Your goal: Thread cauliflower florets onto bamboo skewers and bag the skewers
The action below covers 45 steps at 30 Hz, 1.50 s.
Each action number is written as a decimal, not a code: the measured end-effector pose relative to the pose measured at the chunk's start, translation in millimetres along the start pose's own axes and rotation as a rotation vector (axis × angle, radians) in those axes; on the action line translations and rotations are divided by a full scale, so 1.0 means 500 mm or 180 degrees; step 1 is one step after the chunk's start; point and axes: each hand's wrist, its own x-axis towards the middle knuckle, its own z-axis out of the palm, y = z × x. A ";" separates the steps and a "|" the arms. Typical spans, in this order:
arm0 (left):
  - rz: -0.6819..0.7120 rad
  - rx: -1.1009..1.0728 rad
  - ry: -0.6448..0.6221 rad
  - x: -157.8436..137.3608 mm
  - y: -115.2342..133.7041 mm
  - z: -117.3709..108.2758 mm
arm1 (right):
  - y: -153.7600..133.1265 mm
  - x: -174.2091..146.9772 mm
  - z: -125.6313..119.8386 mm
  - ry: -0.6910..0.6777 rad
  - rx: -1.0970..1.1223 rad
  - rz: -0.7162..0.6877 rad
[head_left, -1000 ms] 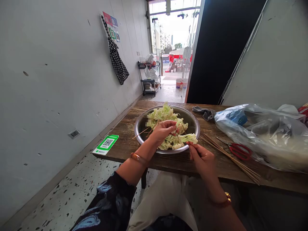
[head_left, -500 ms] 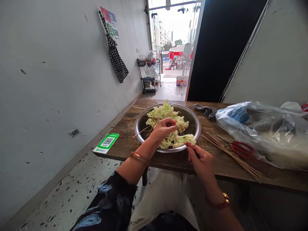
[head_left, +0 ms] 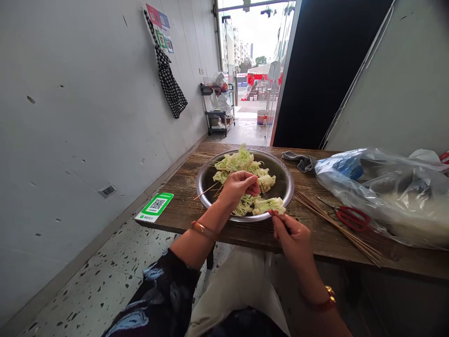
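Note:
A wide metal bowl [head_left: 289,187] on the table holds a heap of pale green-white cauliflower florets [head_left: 238,161], with several thin bamboo skewers [head_left: 206,191] sticking out to the left. My left hand [head_left: 240,187] is over the bowl's middle, its fingers curled and pinched together; whatever lies between them is hidden. At the near right rim, my right hand [head_left: 291,234] is closed, thumb against forefinger, on what looks like a thin skewer, mostly hidden. Its fingertips are beside a long cauliflower piece [head_left: 269,205] lying at the bowl's near side.
Loose bamboo skewers [head_left: 343,231] lie right of the bowl, beside red-handled scissors [head_left: 352,218] and a big clear plastic bag [head_left: 386,192]. A grey cloth [head_left: 303,163] is behind them. At the table's left corner sits a green QR-code card [head_left: 155,207]. A loaded cart [head_left: 217,107] stands by the doorway.
My left hand has shifted very slightly, and its fingers are turned a little more into view. My right hand stays nearly in place at the rim.

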 end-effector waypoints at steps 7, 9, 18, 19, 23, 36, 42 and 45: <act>-0.0085 0.0024 -0.0177 -0.001 -0.004 0.002 | 0.010 0.005 -0.002 -0.0121 -0.0220 0.0042; -0.0105 0.0050 -0.0306 -0.001 -0.005 0.002 | 0.007 0.006 -0.003 -0.0073 -0.0177 0.0071; -0.0076 0.0154 -0.0436 -0.006 0.001 0.006 | 0.007 0.007 -0.009 0.0087 -0.0013 0.0243; -0.0054 0.0131 -0.0391 -0.005 0.000 0.006 | 0.009 0.007 -0.008 0.0087 -0.0010 0.0239; 0.0084 0.0069 -0.0290 -0.002 -0.006 0.006 | 0.015 0.006 -0.003 0.0066 0.0013 0.0213; 0.0241 0.0104 -0.0300 0.000 -0.007 0.008 | 0.019 0.005 -0.001 0.0122 -0.0034 0.0211; 0.0325 0.0289 -0.0246 0.000 -0.006 0.009 | 0.016 0.007 -0.003 0.0168 -0.0057 0.0230; 0.0409 0.0421 -0.0185 0.001 -0.008 0.010 | 0.018 0.007 -0.003 0.0142 -0.0062 0.0253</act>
